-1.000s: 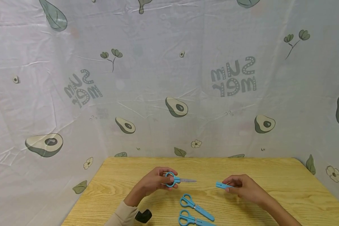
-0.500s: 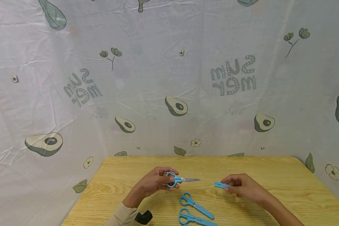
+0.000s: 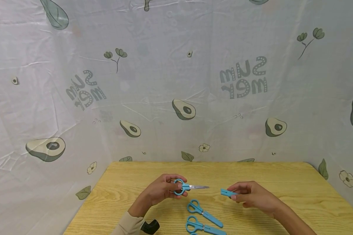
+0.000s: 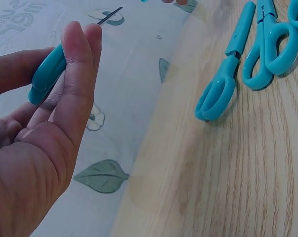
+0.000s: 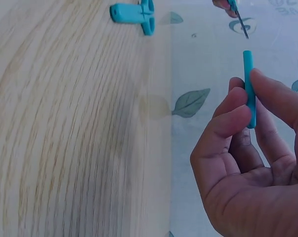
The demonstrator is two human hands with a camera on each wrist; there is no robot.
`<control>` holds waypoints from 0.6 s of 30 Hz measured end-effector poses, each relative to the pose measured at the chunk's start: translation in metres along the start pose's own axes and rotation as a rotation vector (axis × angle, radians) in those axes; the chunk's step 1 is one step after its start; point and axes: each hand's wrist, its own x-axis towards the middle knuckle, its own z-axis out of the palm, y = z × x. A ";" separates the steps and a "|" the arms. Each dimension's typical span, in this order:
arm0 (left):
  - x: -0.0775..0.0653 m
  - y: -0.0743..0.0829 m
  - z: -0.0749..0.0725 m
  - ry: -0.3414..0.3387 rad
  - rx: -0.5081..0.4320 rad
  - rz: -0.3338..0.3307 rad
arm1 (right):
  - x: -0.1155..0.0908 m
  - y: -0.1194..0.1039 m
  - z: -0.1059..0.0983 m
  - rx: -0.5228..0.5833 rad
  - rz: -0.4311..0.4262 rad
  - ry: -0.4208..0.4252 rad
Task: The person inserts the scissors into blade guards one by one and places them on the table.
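My left hand (image 3: 161, 191) pinches a small pair of scissors (image 3: 184, 187) by its light-blue handles, the bare metal blades pointing right. Across a short gap, my right hand (image 3: 253, 195) holds a light-blue blade cover (image 3: 227, 192) between thumb and fingers, its slotted end facing the blade tips. The right wrist view shows the cover (image 5: 249, 89) as a slim tube pinched along its lower half. In the left wrist view the scissor handles (image 4: 51, 74) sit between thumb and fingers, with the blade end showing beyond the fingertips.
Two pairs of covered blue scissors lie on the wooden table (image 3: 129, 176) in front of the hands: an upper pair (image 3: 205, 213) and a lower pair (image 3: 204, 227). Part of another blue handle (image 3: 193, 233) shows at the bottom edge. A patterned sheet (image 3: 153, 81) hangs behind the table.
The right hand has moved slightly left with the blade cover. The scissors in the left hand have shifted a little right, so the gap between blade tips and cover is narrower.
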 end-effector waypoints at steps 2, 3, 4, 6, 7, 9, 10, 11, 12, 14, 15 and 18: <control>0.000 0.000 0.001 -0.001 -0.005 0.001 | 0.001 0.000 0.002 0.028 -0.005 -0.017; 0.000 0.000 0.002 -0.001 -0.007 -0.002 | 0.001 0.000 0.003 0.045 -0.007 -0.026; 0.000 0.000 0.002 -0.001 -0.009 -0.004 | 0.002 0.000 0.004 0.063 -0.010 -0.036; 0.000 0.000 0.004 -0.005 -0.013 -0.008 | 0.003 -0.001 0.006 0.102 -0.021 -0.057; 0.000 -0.001 0.004 -0.008 -0.014 -0.009 | 0.003 -0.001 0.007 0.121 -0.026 -0.067; 0.000 -0.001 0.006 -0.014 -0.015 -0.016 | 0.004 -0.002 0.009 0.145 -0.036 -0.079; 0.000 0.000 0.006 -0.016 -0.015 -0.018 | 0.004 -0.002 0.009 0.153 -0.041 -0.084; 0.000 0.000 0.007 -0.018 -0.015 -0.020 | 0.004 -0.002 0.010 0.159 -0.046 -0.086; 0.000 0.000 0.008 -0.019 -0.016 -0.023 | 0.004 -0.002 0.010 0.163 -0.047 -0.087; -0.001 0.001 0.009 -0.020 -0.018 -0.026 | 0.004 -0.003 0.011 0.171 -0.050 -0.090; 0.000 0.001 0.009 -0.019 -0.018 -0.027 | 0.005 -0.003 0.012 0.175 -0.050 -0.090; 0.000 0.003 0.011 -0.020 -0.013 -0.027 | 0.005 -0.002 0.012 0.183 -0.052 -0.089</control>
